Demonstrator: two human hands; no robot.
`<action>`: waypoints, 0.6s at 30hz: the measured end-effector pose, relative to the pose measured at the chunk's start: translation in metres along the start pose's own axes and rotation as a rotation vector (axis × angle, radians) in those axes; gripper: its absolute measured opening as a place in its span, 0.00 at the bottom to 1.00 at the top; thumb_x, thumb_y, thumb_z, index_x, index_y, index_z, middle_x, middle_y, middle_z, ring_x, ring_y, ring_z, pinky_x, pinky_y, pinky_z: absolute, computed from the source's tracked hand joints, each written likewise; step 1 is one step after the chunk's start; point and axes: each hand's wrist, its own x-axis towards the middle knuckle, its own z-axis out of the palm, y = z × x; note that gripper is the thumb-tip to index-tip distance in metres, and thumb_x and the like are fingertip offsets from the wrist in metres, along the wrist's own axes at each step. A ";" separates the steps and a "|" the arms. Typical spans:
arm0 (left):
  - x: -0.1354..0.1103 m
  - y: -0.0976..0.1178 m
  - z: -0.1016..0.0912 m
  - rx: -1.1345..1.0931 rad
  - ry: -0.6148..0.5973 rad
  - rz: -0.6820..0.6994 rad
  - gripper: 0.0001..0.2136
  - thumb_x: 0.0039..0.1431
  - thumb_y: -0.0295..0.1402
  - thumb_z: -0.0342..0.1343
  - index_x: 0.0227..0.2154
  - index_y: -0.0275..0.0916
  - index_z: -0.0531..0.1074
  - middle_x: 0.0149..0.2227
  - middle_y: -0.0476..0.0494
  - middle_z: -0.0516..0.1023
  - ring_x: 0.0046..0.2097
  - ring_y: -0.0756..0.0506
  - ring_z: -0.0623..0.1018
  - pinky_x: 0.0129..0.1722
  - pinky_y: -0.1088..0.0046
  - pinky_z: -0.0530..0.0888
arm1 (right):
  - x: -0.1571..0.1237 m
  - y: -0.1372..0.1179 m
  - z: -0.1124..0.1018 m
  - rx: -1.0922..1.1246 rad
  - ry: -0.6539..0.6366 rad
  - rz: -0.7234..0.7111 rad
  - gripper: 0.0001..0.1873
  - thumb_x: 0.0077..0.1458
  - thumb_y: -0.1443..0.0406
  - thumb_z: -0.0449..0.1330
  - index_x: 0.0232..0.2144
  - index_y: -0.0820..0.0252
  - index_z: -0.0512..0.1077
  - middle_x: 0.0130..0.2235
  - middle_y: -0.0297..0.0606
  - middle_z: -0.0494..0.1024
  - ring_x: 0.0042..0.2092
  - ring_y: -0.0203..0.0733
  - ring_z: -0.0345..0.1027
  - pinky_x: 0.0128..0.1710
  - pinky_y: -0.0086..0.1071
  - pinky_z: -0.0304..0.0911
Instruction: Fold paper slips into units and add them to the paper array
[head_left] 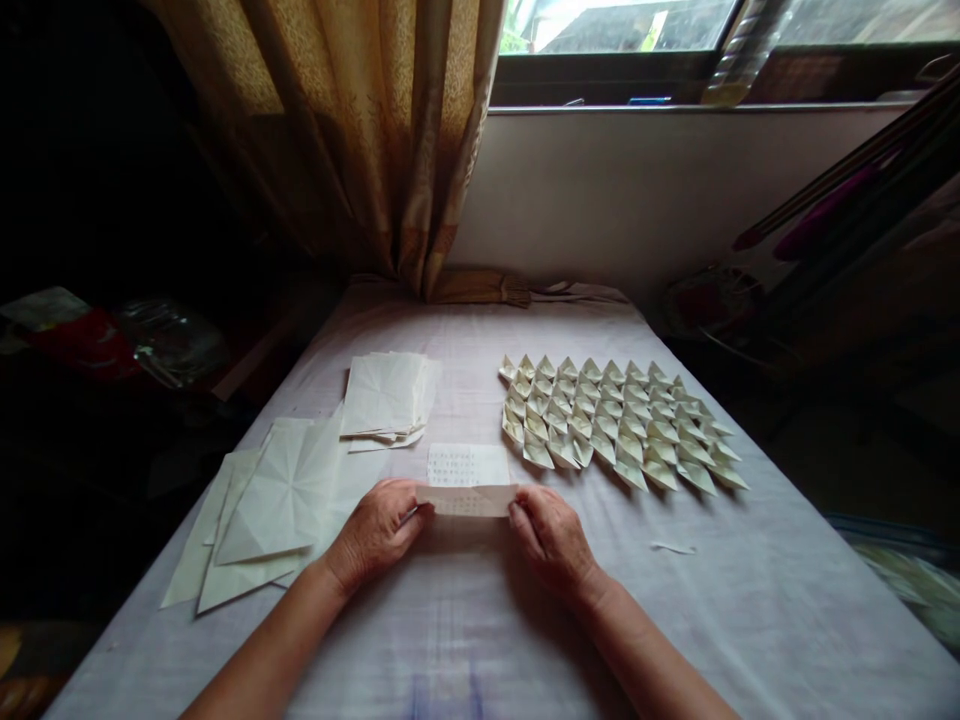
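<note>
A sheet of paper with rows of small marks is stretched between my two hands, its near edge folded up as a strip. My left hand pinches the strip's left end, and my right hand pinches its right end. To the left of my left hand lie large creased paper sheets, overlapping in a loose fan. Beyond them sits a stack of smaller creased square sheets. Several folded paper boats stand in close rows to the right, beyond my right hand.
A pale cloth covers the table. A thin white scrap lies right of my right arm. At the far edge hangs a gold curtain, beside a window. A plastic bottle leans on the sill.
</note>
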 end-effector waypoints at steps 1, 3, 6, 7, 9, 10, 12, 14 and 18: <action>-0.002 0.007 0.001 -0.008 -0.022 -0.047 0.15 0.65 0.37 0.44 0.32 0.41 0.76 0.34 0.42 0.81 0.41 0.43 0.79 0.45 0.68 0.71 | -0.002 -0.002 -0.001 -0.003 0.000 0.035 0.12 0.62 0.66 0.48 0.27 0.56 0.65 0.26 0.34 0.73 0.30 0.38 0.68 0.34 0.30 0.63; -0.006 0.019 0.004 -0.031 -0.062 -0.165 0.15 0.64 0.37 0.43 0.29 0.40 0.73 0.28 0.46 0.78 0.32 0.46 0.77 0.35 0.73 0.69 | -0.006 -0.005 -0.003 -0.011 0.003 0.109 0.14 0.62 0.65 0.49 0.23 0.55 0.62 0.22 0.31 0.69 0.27 0.37 0.65 0.31 0.28 0.60; -0.011 0.026 0.011 -0.087 -0.081 -0.333 0.14 0.61 0.37 0.44 0.25 0.39 0.71 0.24 0.49 0.74 0.27 0.48 0.73 0.29 0.75 0.65 | -0.011 -0.008 0.000 -0.030 0.006 0.201 0.14 0.62 0.63 0.50 0.24 0.56 0.63 0.22 0.30 0.70 0.26 0.36 0.65 0.29 0.27 0.57; -0.011 0.027 0.013 -0.109 -0.080 -0.373 0.14 0.61 0.38 0.45 0.25 0.39 0.70 0.23 0.50 0.73 0.27 0.48 0.72 0.29 0.76 0.65 | -0.012 -0.009 0.002 -0.040 0.004 0.219 0.13 0.63 0.63 0.50 0.25 0.56 0.64 0.22 0.31 0.71 0.26 0.37 0.65 0.28 0.28 0.56; -0.009 0.025 0.016 -0.151 -0.077 -0.426 0.14 0.60 0.39 0.46 0.25 0.39 0.71 0.22 0.51 0.72 0.27 0.49 0.72 0.28 0.76 0.64 | -0.011 -0.008 0.007 -0.056 -0.001 0.236 0.13 0.63 0.62 0.50 0.26 0.56 0.66 0.22 0.31 0.71 0.25 0.37 0.65 0.28 0.28 0.55; -0.007 0.024 0.016 -0.157 -0.074 -0.446 0.13 0.59 0.38 0.46 0.26 0.39 0.71 0.23 0.51 0.72 0.27 0.49 0.72 0.28 0.76 0.64 | -0.009 -0.007 0.009 -0.064 -0.002 0.237 0.13 0.64 0.61 0.50 0.27 0.56 0.66 0.22 0.32 0.72 0.25 0.37 0.66 0.28 0.28 0.55; -0.003 0.021 0.015 -0.136 -0.082 -0.486 0.11 0.59 0.36 0.48 0.28 0.38 0.72 0.23 0.52 0.72 0.27 0.48 0.72 0.28 0.76 0.64 | -0.005 -0.004 0.014 -0.093 -0.002 0.225 0.14 0.65 0.61 0.49 0.28 0.57 0.67 0.23 0.33 0.73 0.25 0.37 0.66 0.28 0.28 0.54; 0.000 0.020 0.013 -0.089 -0.080 -0.528 0.10 0.58 0.33 0.49 0.38 0.38 0.72 0.23 0.53 0.73 0.28 0.48 0.74 0.30 0.75 0.66 | 0.000 -0.002 0.019 -0.160 -0.003 0.189 0.15 0.65 0.61 0.48 0.27 0.57 0.68 0.23 0.33 0.74 0.25 0.37 0.66 0.29 0.29 0.53; -0.003 0.023 0.017 0.152 0.135 -0.457 0.25 0.58 0.29 0.52 0.59 0.37 0.61 0.36 0.46 0.79 0.38 0.45 0.78 0.41 0.69 0.72 | 0.006 -0.001 0.026 -0.335 0.004 0.131 0.19 0.66 0.62 0.48 0.24 0.57 0.69 0.20 0.33 0.73 0.23 0.38 0.63 0.31 0.31 0.52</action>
